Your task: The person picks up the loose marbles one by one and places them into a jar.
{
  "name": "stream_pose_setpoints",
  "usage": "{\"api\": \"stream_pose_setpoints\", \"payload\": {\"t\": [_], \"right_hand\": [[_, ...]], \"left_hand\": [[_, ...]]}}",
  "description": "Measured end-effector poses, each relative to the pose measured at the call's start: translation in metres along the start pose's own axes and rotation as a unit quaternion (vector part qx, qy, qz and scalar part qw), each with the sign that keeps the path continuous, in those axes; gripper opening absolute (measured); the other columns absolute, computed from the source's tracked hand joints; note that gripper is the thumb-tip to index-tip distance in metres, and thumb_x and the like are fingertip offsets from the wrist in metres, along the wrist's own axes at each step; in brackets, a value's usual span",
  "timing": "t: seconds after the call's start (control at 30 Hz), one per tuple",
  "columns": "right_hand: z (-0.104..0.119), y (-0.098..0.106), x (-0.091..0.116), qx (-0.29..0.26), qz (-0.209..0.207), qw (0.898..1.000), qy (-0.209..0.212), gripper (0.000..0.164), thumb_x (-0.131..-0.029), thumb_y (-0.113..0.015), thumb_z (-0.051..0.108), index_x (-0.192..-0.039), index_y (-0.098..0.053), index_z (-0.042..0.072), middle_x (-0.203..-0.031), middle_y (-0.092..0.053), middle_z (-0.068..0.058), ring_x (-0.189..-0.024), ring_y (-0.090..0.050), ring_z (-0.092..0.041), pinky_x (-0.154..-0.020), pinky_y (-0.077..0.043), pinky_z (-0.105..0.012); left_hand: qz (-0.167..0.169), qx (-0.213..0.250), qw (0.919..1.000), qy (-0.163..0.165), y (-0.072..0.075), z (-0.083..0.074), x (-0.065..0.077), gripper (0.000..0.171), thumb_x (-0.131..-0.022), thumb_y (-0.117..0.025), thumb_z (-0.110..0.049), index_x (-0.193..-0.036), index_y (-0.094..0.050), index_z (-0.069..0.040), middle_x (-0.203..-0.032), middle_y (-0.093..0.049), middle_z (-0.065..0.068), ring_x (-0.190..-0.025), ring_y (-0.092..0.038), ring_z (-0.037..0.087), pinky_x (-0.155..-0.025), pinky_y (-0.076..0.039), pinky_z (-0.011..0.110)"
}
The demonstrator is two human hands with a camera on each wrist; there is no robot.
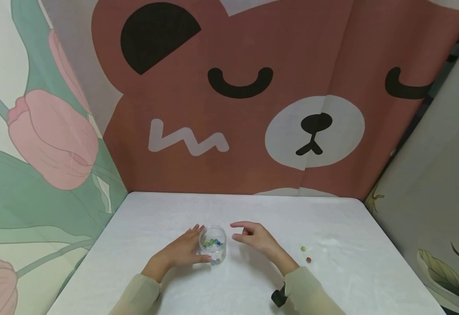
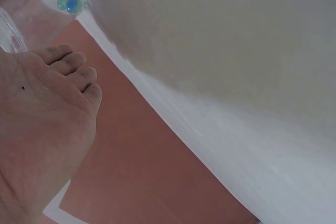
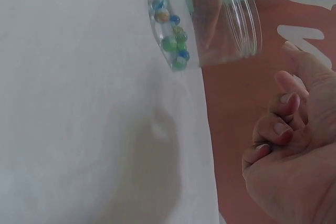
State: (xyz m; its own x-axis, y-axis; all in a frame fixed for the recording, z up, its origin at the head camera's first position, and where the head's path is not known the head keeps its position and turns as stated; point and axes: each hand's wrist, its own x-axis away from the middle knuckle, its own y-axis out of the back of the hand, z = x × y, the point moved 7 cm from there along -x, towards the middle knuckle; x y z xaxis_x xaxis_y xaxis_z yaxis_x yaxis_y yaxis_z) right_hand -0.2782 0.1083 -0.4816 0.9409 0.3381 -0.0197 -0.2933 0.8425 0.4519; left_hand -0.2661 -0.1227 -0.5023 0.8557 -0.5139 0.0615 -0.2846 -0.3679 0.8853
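Observation:
A clear, lidless round jar [image 1: 223, 250] stands on the white table with several green and blue marbles [image 1: 212, 243] at its bottom. In the right wrist view the marbles [image 3: 176, 35] lie along the base of the jar [image 3: 215, 22]. My left hand [image 1: 183, 249] rests beside the jar, its thumb across the near side and its fingertips by the far left side. Its bare palm shows in the left wrist view. Just right of the jar, my right hand [image 1: 258, 237] has thumb and index finger apart with nothing visible between them; its other fingers are bent.
A green marble [image 1: 303, 248] and a reddish-brown marble [image 1: 308, 260] lie on the white table [image 1: 351, 236] to the right of my right forearm. A dark device [image 1: 278, 297] sits by the right sleeve. A bear-print cloth [image 1: 249, 127] hangs behind the table.

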Motion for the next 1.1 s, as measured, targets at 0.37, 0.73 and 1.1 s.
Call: {"api": "stream_pose_setpoints", "payload": {"t": [0.37, 0.73, 1.1], "right_hand": [[-0.012, 0.032, 0.014, -0.013, -0.015, 1.000, -0.023, 0.039, -0.092, -0.076, 0.025, -0.129, -0.070, 0.015, -0.074, -0.052, 0.001, -0.067, -0.045, -0.014, -0.054, -0.036, -0.023], [-0.032, 0.074, 0.038, -0.017, 0.005, 0.999, -0.041, 0.051, -0.092, -0.076, 0.031, -0.138, -0.064, 0.014, -0.079, -0.053, -0.001, -0.070, -0.044, -0.014, -0.055, -0.037, -0.024], [-0.060, 0.113, 0.063, 0.009, 0.026, 0.998, -0.054, 0.055, -0.094, -0.073, 0.033, -0.143, -0.059, 0.012, -0.084, -0.054, -0.003, -0.074, -0.048, -0.013, -0.056, -0.040, -0.024]], "left_hand": [[-0.006, -0.009, 0.9997, -0.023, 0.000, 0.002, 0.000, 0.110, -0.084, -0.063, -0.074, -0.158, -0.028, 0.000, -0.164, -0.028, 0.020, -0.154, -0.019, 0.037, -0.126, -0.019, 0.052], [-0.002, -0.010, 0.9998, -0.015, 0.002, 0.000, -0.001, 0.108, -0.086, -0.065, -0.070, -0.158, -0.028, 0.000, -0.165, -0.027, 0.018, -0.155, -0.019, 0.035, -0.126, -0.019, 0.051], [-0.007, -0.012, 0.9997, -0.022, -0.001, 0.001, 0.000, 0.105, -0.087, -0.066, -0.067, -0.158, -0.028, 0.000, -0.164, -0.028, 0.019, -0.154, -0.019, 0.036, -0.126, -0.018, 0.052]]}}
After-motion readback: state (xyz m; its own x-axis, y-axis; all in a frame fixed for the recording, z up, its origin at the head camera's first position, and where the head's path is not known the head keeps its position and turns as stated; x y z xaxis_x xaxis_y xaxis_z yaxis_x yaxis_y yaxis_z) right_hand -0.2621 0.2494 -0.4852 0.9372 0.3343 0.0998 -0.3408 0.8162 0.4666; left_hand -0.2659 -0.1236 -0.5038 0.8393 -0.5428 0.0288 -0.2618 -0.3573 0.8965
